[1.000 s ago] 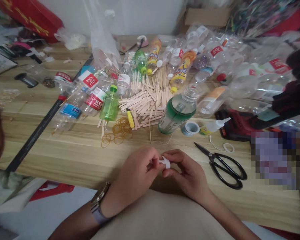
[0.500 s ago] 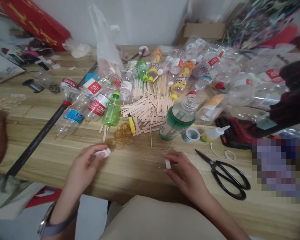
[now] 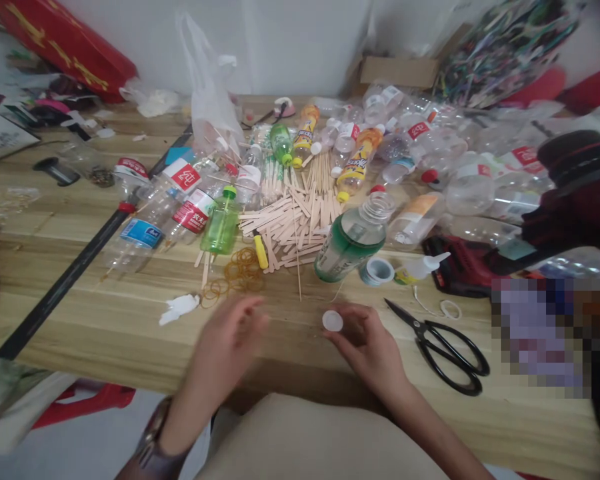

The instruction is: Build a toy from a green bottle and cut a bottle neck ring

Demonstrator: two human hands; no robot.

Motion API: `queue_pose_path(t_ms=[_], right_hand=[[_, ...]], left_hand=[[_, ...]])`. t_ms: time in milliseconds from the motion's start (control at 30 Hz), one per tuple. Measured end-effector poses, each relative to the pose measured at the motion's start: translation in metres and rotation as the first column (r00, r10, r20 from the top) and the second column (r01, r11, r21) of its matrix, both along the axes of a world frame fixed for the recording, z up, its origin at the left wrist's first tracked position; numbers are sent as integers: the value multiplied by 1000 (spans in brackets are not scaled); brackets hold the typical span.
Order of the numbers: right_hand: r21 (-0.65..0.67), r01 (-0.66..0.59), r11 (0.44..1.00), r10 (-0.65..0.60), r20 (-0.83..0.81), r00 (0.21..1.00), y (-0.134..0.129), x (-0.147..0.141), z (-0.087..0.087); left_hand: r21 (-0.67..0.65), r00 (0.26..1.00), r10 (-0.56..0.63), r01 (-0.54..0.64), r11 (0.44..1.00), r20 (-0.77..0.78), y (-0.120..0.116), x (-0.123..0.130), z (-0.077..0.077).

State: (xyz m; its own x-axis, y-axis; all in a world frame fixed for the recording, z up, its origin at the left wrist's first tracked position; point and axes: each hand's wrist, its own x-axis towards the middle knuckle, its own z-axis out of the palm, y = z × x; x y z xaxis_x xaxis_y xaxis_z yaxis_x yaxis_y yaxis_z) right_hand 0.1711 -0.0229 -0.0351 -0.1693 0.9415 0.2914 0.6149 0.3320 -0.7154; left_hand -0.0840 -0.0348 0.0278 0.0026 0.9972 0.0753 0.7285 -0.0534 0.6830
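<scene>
Between its thumb and fingers my right hand [image 3: 367,340] pinches a white bottle cap [image 3: 333,321], its round face turned toward me. My left hand [image 3: 230,343], blurred by motion, is over the table to the left of the cap; its fingers look loosely curled and apart, with nothing seen in them. A crumpled white tissue [image 3: 179,309] lies to the left of that hand. Just beyond the left hand are tan rubber bands [image 3: 237,270]. An uncapped bottle with a green label [image 3: 353,240] stands beyond my right hand. Black-handled scissors [image 3: 437,343] lie right of it.
Wooden sticks [image 3: 300,217] are heaped mid-table beside a yellow-handled tool [image 3: 261,251]. Plastic bottles crowd the back right. A blue-grey tape roll [image 3: 377,271], a glue bottle [image 3: 417,268] and a red-black power tool [image 3: 463,263] sit at right. A long black bar [image 3: 75,270] crosses the left side.
My left hand has let go of the white tissue and moved right, toward my right hand. The cap in my right hand has turned from edge-on to face-on.
</scene>
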Motion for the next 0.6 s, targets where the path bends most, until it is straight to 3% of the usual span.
queue_pose_path(t_ms=[100,233,467,533,600], right_hand=[[93,-48,994,45,32,998,-1,1,-1],[226,-182,957,165,90,982,-4,-1,0],[321,-264,910,219,169,961,-9,6,11],[318,-233,919,179,191,965,-12,25,16],[308,-133,942,48,271,962,-16,54,21]], left_hand=[[-241,975,-144,183,953,167,6,47,-4],[-276,934,-180,269,923,309,16,79,-16],[-252,878,-219,347,903,425,18,75,-21],[-242,875,-165,300,923,455,20,70,-19],[-233,882,-97,226,946,460,21,67,-17]])
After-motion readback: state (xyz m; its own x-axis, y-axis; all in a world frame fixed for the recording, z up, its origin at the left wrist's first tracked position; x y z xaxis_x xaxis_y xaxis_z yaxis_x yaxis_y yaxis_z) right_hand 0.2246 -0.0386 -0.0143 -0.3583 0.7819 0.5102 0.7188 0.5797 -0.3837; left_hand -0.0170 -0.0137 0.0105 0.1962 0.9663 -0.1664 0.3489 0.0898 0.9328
